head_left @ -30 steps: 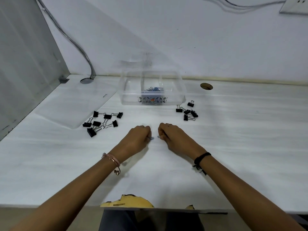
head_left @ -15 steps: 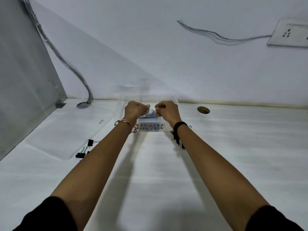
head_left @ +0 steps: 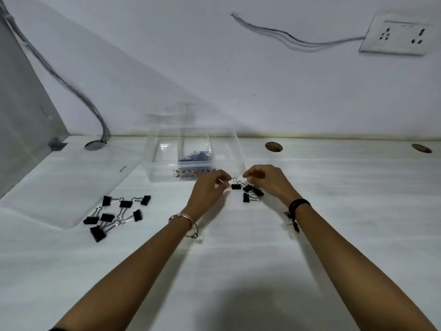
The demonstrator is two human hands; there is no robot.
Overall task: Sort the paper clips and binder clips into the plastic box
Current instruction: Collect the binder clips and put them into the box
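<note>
While both hands are hovering over the small cluster of black binder clips (head_left: 249,191) lying on the table (head_left: 238,259) just in front of the plastic box (head_left: 152,161), the left hand (head_left: 210,187) is curling its fingers (head_left: 223,181) loosely and the right hand (head_left: 269,180) is doing likewise; whether either is pinching anything, I cannot tell. These clips are likely handling as light, stiff and springy, best taken by the wire loops; a larger group (head_left: 117,213) is sitting well apart to the left, and blue paper clips (head_left: 195,156) are lying in the box's middle compartment.
</note>
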